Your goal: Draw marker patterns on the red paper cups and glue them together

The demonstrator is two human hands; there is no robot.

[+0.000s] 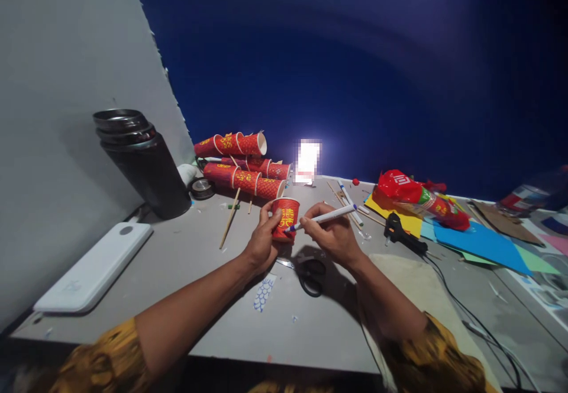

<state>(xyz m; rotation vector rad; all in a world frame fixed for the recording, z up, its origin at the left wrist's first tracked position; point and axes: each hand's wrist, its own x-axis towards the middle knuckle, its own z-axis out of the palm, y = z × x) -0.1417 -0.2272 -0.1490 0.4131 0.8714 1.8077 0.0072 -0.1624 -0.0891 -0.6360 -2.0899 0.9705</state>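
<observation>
My left hand (262, 236) is wrapped round a red paper cup (290, 212) with a gold printed character, held upright above the table. Between the fingers of my right hand (332, 233) is a white marker (331, 215) with a purple end. Its left tip meets the front of the cup, or comes very close to it. Below the hands lie black-handled scissors (312, 274), their blades partly hidden by my left hand. A small strip of paper with a blue scale pattern (265, 292) rests just nearer to me.
Stacked red cups (244, 180) lie behind my left hand. A black flask (148, 165) and a white power bank (95, 269) stand and lie at left. At right are a black glue gun (403, 234), coloured paper (483, 242), a red package (421, 197) and a cable.
</observation>
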